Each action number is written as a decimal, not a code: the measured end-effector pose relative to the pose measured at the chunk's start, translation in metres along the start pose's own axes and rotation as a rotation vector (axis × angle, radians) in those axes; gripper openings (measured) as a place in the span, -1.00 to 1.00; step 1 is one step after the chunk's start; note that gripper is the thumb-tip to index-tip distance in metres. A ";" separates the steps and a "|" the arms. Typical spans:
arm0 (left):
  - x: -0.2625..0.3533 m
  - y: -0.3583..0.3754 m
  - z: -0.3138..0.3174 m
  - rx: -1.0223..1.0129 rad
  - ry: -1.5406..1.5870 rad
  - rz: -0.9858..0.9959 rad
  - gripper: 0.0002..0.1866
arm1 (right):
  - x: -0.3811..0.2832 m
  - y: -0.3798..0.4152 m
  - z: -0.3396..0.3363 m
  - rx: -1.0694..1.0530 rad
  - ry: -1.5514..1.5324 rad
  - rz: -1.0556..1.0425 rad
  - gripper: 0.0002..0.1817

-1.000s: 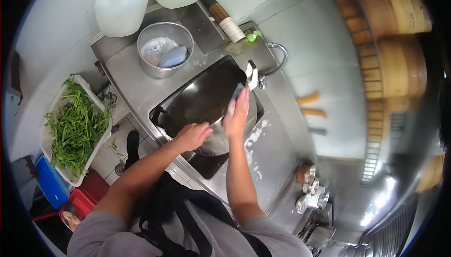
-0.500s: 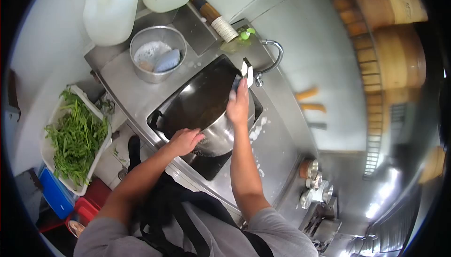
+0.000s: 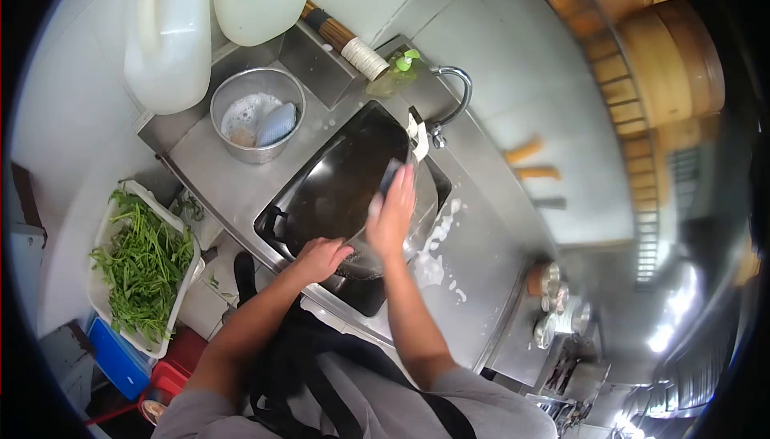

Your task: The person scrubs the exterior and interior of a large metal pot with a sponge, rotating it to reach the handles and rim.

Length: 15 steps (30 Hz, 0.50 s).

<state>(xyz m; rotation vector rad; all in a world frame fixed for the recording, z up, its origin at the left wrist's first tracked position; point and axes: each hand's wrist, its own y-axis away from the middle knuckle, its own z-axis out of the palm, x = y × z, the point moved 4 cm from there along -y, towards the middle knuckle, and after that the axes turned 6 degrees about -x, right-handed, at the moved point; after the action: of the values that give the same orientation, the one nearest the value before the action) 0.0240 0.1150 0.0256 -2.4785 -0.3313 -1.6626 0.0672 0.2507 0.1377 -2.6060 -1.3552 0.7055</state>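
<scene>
A large metal pan (image 3: 427, 208) sits tilted in the dark sink basin (image 3: 370, 301), its silvery side wet with suds. My left hand (image 3: 322, 260) grips the pan's near rim, with the fingers over the edge. My right hand (image 3: 391, 213) is pressed along the pan's side near the rim and holds a dark grey-blue scouring pad (image 3: 391, 176), partly hidden by the fingers. A white wrapped-looking piece (image 3: 419, 139) is at the pan's far end, close to the faucet (image 3: 464, 106).
Left of the sink stands a metal pot (image 3: 258, 146) with suds and a blue scrubber. A bamboo brush (image 3: 345, 42) and a green-topped soap bottle (image 3: 395, 76) are behind. Leafy greens fill a white basket (image 3: 196, 256). Foam (image 3: 431, 269) lies on the right counter.
My right hand has slid down along the pan's side toward me with the pad. My left hand stays at the rim. More foam shows on the right counter, and the view has shifted slightly.
</scene>
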 end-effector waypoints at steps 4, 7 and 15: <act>0.002 0.010 0.012 0.026 0.008 0.086 -0.63 | -0.006 0.032 -0.001 0.012 0.068 0.049 -0.32; 0.007 0.007 0.007 0.045 0.023 0.009 -0.64 | 0.026 -0.027 -0.007 -0.085 -0.078 -0.023 -0.28; 0.004 0.011 0.017 -0.166 -0.071 -0.029 -0.67 | 0.003 0.077 0.004 -0.070 -0.066 0.034 -0.22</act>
<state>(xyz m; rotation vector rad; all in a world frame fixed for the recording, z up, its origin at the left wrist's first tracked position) 0.0433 0.1085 0.0236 -2.6689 -0.2473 -1.6801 0.1240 0.2073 0.1086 -2.6884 -1.3808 0.7691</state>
